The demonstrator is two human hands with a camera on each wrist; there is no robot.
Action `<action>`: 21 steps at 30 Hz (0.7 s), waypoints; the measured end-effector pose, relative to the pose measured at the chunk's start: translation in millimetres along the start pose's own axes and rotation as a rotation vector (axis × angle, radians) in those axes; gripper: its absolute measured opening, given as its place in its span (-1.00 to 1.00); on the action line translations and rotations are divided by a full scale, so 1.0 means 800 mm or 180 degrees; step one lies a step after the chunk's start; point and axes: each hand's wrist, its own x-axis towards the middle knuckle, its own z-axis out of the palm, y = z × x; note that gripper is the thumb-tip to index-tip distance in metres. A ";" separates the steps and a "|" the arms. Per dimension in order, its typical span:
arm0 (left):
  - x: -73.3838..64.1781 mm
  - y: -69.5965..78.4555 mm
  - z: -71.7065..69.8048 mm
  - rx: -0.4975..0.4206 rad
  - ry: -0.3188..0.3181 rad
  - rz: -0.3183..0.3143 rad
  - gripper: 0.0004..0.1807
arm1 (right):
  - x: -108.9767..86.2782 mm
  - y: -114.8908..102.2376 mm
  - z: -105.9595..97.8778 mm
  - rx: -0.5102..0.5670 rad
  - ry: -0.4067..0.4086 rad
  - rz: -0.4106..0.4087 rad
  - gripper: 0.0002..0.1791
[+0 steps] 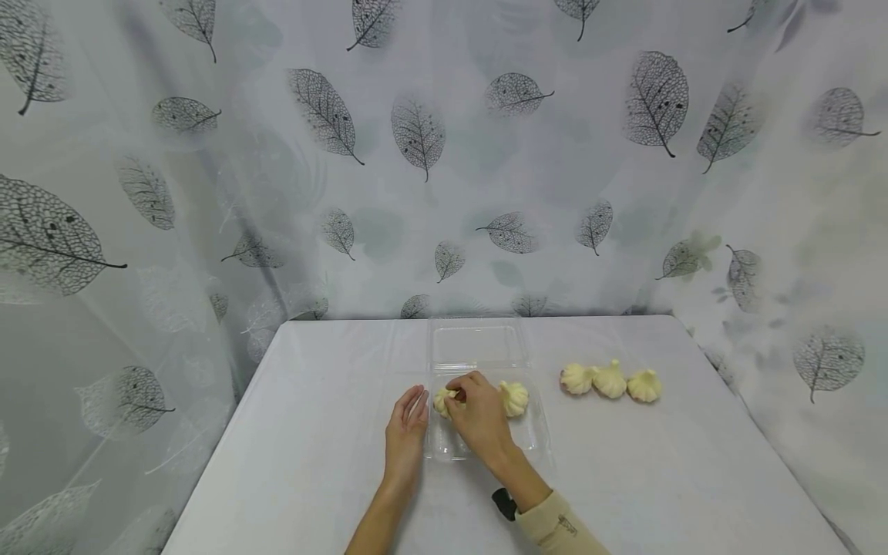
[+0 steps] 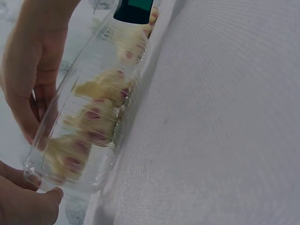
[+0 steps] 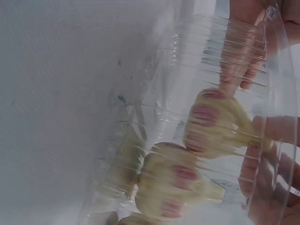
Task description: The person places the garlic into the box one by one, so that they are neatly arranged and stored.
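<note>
A clear plastic clamshell box point(image 1: 537, 439) lies with its lid point(image 1: 479, 347) folded back. Inside are several pale garlic bulbs with purple patches; one garlic bulb point(image 1: 515, 398) sits right of my right hand point(image 1: 480, 416). That hand reaches over the wall and pinches the stem of the left garlic bulb point(image 3: 213, 124) between thumb and finger. My left hand point(image 1: 405, 435) stands against the box's left side, fingers straight, its thumb point(image 2: 54, 197) near the corner. From above, the right hand hides part of the box's inside.
Three more garlic bulbs point(image 1: 610, 379) lie in a row on the white table point(image 1: 694, 462), right of the box. A leaf-patterned curtain point(image 1: 451, 193) hangs behind and beside the table. A dark wrist strap point(image 1: 504, 503) shows by the right sleeve point(image 1: 558, 528).
</note>
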 end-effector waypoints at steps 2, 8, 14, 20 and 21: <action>0.000 0.000 0.000 -0.0019 -0.0008 0.0002 -0.45 | -0.001 0.001 0.002 -0.0026 -0.0035 0.0018 -0.77; 0.000 0.000 0.001 0.0001 -0.0020 0.0008 -0.45 | -0.002 0.004 0.007 -0.0066 -0.0103 0.0015 -0.78; 0.001 0.000 0.002 -0.0009 0.0013 0.0014 -0.45 | -0.003 0.005 0.006 -0.0082 -0.0128 0.0045 -0.79; 0.000 0.000 0.001 0.0018 0.0032 0.0081 -0.47 | -0.004 0.008 0.007 -0.0085 -0.0176 0.0091 -0.79; 0.000 0.000 0.000 0.0015 0.0037 0.0074 -0.47 | -0.005 0.009 0.007 -0.0075 -0.0179 0.0097 -0.79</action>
